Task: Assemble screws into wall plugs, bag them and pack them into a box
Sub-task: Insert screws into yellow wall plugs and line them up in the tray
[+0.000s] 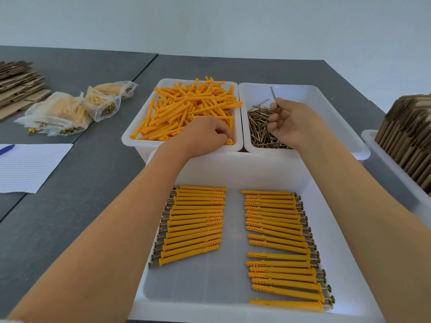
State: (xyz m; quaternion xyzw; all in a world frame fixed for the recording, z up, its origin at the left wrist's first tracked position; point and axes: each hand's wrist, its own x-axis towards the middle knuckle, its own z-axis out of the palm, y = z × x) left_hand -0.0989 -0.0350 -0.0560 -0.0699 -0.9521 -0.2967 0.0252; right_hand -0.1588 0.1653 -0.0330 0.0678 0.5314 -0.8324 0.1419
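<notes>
Grey table (93,183). Left hand (205,136) fingers curled, reaching among plugs (186,108), grasp unclear. Right hand (291,120) pinching screw (273,94) above screw bin (326,94).

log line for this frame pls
stage: picking parts | left hand: reaching into wall plug bin | right hand: pinching one screw over screw bin | front tray: two rows assembled

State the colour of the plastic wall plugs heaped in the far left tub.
Orange, seen in the head view: the heaped plastic wall plugs fill the white plastic tub.
</notes>
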